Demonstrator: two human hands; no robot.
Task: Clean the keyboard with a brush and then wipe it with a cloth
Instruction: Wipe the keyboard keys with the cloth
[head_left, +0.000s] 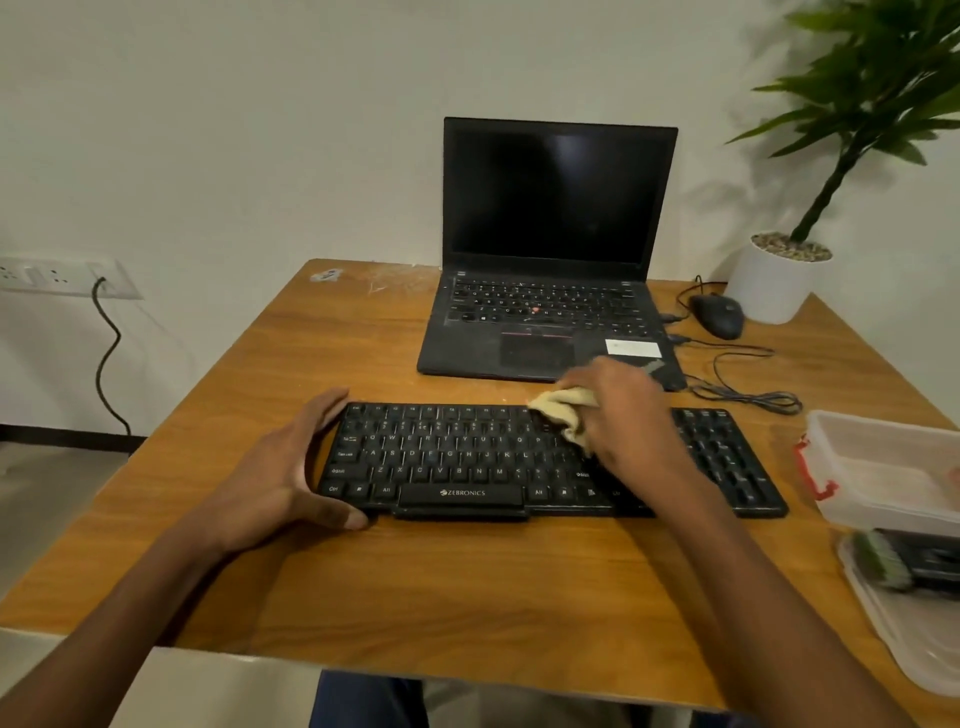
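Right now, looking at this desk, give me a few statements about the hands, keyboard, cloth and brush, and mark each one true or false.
1. The right hand holds a cloth on the keyboard. True.
2. The left hand holds the brush. False: the left hand braces the keyboard's left end; the brush lies in a plastic tray at the right.
3. The laptop screen is dark. True.
4. The mouse sits left of the laptop. False: it sits to its right, near the plant pot.
5. The cloth covers the space bar. False: it is over the upper key rows.
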